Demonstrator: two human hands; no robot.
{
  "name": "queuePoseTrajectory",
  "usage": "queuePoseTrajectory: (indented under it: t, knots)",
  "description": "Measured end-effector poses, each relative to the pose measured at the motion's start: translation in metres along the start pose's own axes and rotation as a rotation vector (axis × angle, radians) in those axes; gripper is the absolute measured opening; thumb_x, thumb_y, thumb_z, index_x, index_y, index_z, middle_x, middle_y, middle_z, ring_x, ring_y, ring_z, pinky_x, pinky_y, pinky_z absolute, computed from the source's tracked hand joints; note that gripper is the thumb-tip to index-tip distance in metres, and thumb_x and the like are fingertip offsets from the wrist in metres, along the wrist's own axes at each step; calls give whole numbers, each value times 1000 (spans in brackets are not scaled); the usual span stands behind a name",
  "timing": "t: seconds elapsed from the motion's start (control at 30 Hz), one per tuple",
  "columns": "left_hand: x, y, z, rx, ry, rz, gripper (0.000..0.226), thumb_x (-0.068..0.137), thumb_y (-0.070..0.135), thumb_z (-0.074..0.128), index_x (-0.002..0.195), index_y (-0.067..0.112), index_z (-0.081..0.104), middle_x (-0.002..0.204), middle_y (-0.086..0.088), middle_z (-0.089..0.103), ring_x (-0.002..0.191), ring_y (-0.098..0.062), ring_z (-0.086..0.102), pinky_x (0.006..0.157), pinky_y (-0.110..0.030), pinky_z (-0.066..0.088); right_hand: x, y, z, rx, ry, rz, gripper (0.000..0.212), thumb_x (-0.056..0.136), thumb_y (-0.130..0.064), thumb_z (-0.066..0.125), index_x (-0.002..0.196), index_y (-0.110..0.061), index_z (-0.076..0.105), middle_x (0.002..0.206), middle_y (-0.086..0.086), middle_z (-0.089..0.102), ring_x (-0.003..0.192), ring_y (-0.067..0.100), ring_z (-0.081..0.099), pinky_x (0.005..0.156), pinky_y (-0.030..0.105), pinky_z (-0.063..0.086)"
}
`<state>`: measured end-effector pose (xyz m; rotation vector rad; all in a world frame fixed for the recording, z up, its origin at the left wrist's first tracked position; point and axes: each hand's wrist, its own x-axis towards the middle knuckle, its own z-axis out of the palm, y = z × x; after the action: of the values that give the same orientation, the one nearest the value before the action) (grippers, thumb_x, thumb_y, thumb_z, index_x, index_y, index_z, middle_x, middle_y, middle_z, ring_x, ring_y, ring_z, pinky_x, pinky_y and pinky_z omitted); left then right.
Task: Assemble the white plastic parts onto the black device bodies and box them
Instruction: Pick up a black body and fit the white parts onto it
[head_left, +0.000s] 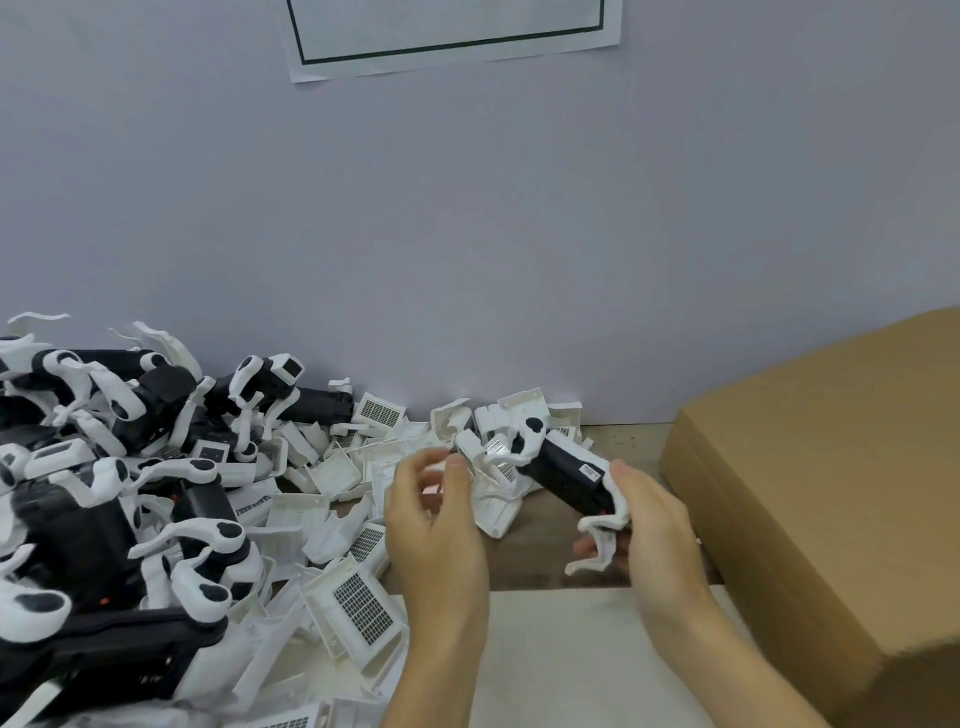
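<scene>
My right hand (649, 514) grips a black body (566, 475) near the box (831, 493), while my left hand (436, 514) pinches a white part (493, 499).

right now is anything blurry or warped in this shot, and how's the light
Head view: soft, even light with faint shadows; the left hand and the white plastic part beside it look motion-smeared; the black device body in the right hand is sharper; the wide lens bends the cardboard box edges.
</scene>
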<state>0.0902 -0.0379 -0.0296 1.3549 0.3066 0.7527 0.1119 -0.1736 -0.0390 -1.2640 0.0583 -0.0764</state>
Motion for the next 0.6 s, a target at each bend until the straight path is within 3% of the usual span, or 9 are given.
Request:
queuePoseTrajectory:
  t: [0.1,0.13,0.2,0.27,0.33,0.43,0.53,0.6]
  knots:
    - [-1,0,2,-184,-125,-152,20,101,36,54,110,41,71,117,17,67,115,-9,61,96,-35,51,-4,-8,2,170,-119,237,45,100,-35,41,78,-6,67,72,22,48,44,24,36,42,28,46]
    - [-2,1,3,-214,-166,-199,22,102,37,53,110,40,73,116,16,70,117,-15,62,95,-37,54,-6,-8,4,187,-190,283,52,100,-38,38,67,-10,67,68,20,49,40,22,35,43,27,42]
    - [-3,2,6,-213,-195,-218,23,102,37,52,108,38,75,105,20,72,110,-22,66,76,-30,59,-9,-9,5,187,-292,311,68,101,-38,31,43,-21,61,62,14,52,37,21,38,46,27,36]
    - [-2,1,5,-199,-174,-210,23,101,37,53,105,38,76,98,23,72,104,-25,68,69,-26,58,-8,-8,3,192,-333,303,72,101,-38,29,38,-22,60,65,12,52,38,20,37,48,28,33]
    - [0,0,4,-205,-161,-203,24,100,40,53,101,39,77,98,21,73,103,-24,68,75,-32,58,-7,-7,1,183,-331,303,63,100,-38,32,52,-18,68,69,15,47,39,21,36,48,29,33]
    - [0,3,1,-231,-160,-199,27,91,52,60,97,32,77,106,7,75,111,-24,66,93,-43,52,-4,-7,-2,181,-318,310,41,95,-33,42,98,0,67,66,15,50,48,24,42,47,30,37]
    - [3,2,-2,-232,-123,-237,25,93,44,60,92,22,72,95,2,77,94,-16,71,77,-32,50,-2,-17,-11,171,-374,269,43,77,-23,55,115,-7,67,88,12,66,65,24,54,56,34,47]
    - [5,0,-3,-206,-109,-256,15,93,36,64,91,22,70,83,5,75,79,-10,71,64,-26,50,0,-22,-18,122,-422,212,50,67,-18,64,117,-12,68,101,10,69,73,25,58,65,36,45]
